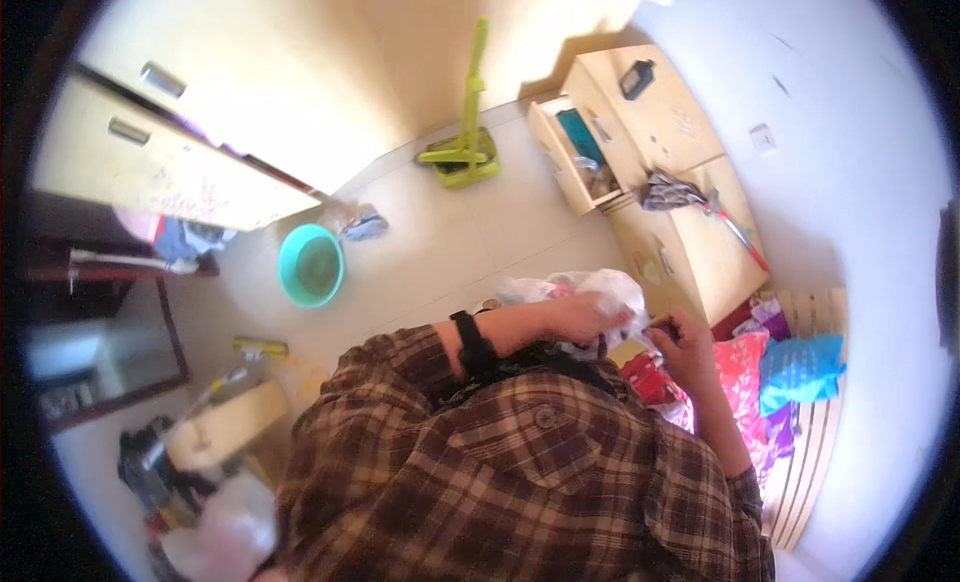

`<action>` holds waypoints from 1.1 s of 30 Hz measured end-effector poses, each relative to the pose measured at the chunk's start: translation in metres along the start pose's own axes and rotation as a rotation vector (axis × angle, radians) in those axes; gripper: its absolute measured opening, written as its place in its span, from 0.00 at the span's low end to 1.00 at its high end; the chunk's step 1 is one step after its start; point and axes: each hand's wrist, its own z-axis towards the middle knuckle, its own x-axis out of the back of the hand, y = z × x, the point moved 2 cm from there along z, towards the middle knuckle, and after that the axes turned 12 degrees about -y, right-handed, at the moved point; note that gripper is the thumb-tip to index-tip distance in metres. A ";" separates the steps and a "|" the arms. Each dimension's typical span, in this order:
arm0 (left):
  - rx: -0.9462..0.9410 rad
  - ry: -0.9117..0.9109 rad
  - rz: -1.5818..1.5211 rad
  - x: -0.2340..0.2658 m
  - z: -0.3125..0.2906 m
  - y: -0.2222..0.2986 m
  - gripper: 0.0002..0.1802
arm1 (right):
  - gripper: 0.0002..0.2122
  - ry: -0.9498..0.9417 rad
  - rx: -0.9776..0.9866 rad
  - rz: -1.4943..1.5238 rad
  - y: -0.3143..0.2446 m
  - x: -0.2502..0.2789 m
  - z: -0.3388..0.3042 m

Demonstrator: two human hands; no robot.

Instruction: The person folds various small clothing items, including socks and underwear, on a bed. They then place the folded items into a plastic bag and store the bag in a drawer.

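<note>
A white plastic bag [525, 287] bunches in front of my chest, with something reddish showing through it. My left hand [588, 319], its wrist in a black band, is closed on the bag's upper part, smeared a little by motion. Close beside it my right hand [685, 352] has its fingers bent and pinched together at the bag's edge. What exactly lies between those fingertips is too small to make out. Red patterned cloth [650, 380] lies below, between my hands and my shirt.
A wooden cabinet [715, 242] with a drawer [562, 162] pulled out stands ahead right. Pillows, one blue [800, 372], lie on a slatted bench [805, 472]. A turquoise basin [290, 267] and a green dustpan [465, 172] are on the floor. A wooden stool [225, 429] sits left.
</note>
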 end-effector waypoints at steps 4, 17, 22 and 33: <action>0.144 -0.115 -0.214 0.015 -0.003 0.014 0.16 | 0.08 -0.283 0.119 -0.134 -0.004 -0.028 -0.014; -0.552 0.039 0.954 -0.015 -0.001 0.077 0.07 | 0.11 -0.205 0.264 0.472 0.025 -0.011 0.015; -0.628 0.116 1.018 -0.019 0.016 0.089 0.13 | 0.14 -0.239 0.130 0.921 0.044 -0.005 -0.004; -0.655 0.240 1.152 -0.031 0.035 0.107 0.11 | 0.09 0.431 0.162 0.366 0.027 0.010 -0.032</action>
